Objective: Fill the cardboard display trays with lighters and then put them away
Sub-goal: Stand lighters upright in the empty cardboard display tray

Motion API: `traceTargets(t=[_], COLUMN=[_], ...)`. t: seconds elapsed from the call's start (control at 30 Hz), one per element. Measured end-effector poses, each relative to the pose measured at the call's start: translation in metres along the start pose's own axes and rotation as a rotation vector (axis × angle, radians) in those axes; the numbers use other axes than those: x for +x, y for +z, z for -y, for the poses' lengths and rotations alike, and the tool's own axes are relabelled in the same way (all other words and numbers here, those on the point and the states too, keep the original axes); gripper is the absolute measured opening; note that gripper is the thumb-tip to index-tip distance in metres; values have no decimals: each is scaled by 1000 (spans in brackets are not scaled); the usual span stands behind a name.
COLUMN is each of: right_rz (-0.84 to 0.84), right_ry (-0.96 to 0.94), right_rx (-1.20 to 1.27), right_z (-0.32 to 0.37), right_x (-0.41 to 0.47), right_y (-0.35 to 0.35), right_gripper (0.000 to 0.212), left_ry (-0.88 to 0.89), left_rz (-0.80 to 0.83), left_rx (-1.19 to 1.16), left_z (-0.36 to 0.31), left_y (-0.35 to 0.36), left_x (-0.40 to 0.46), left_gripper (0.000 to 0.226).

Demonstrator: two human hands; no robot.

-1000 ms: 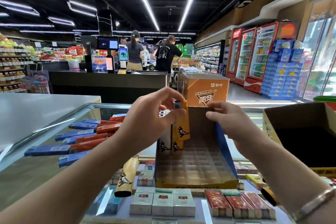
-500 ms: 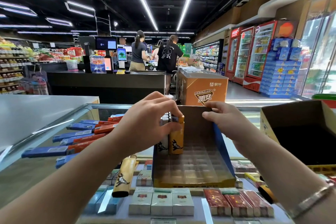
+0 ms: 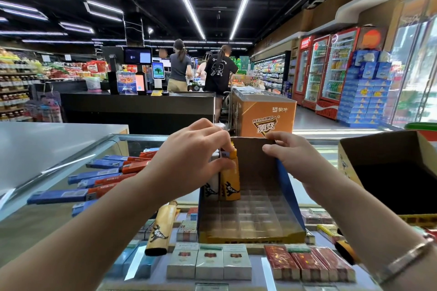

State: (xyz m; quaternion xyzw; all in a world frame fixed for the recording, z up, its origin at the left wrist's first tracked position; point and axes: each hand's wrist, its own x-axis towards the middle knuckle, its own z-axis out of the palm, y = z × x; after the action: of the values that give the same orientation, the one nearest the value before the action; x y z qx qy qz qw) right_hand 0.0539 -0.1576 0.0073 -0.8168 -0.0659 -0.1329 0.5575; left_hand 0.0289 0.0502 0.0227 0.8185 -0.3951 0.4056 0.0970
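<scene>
A cardboard display tray with blue sides and a yellow front lip stands on the glass counter, its clear slotted insert mostly bare. My left hand grips the top of a yellow lighter standing in the tray's back left corner, beside a white lighter. My right hand holds the tray's back wall and right side. Another yellow lighter lies flat on the glass, left of the tray.
Blue and orange long lighters are scattered on the counter to the left. An open brown carton stands at right. Cigarette packs show under the glass. Two people stand at a far checkout counter.
My left hand has lowered the yellow lighter from above the tray down into its back left slot. My right hand has stayed on the tray's back wall.
</scene>
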Motion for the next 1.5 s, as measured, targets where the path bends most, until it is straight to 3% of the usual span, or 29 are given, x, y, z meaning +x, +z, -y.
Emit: traceTargets(t=[0.53,0.7,0.83,0.97,1.07,1.17,1.27,1.37,1.5], right_rz=[0,18,25,-38,-149,-114,85,260,281], right_ry=[-5,0,14,-57,-206,-273,-192,48,265], right_rx=[2,15,-33,-122,-288,-407,-619,-818,-1072], right_z=[0,-1,1,8,18,29,45,52,40], right_x=[0,0,0,-2,-7,-12,-18,-29,-52], right_y=[1,1,-1,-11,-23,-32,-42,-58,-69], right_gripper=[37,35,35,28,4,14,13,14,21], left_ry=[161,-66,-253,-263,-209,-198,-185,-183,-180], left_rz=[131,223,317,378,375,347,333,330,314], left_rx=[147,-54,-296,-313,-204,-183,-157,-138,-139], left_z=[-9,-3,3,3,2,2,1,1,1], left_y=[-8,-3,6,16,23,25,26,27,28], left_x=[5,2,-1,-7,-10,-11,-10,-10,-10], left_gripper=[21,14,27,42,56,55,55,54,54])
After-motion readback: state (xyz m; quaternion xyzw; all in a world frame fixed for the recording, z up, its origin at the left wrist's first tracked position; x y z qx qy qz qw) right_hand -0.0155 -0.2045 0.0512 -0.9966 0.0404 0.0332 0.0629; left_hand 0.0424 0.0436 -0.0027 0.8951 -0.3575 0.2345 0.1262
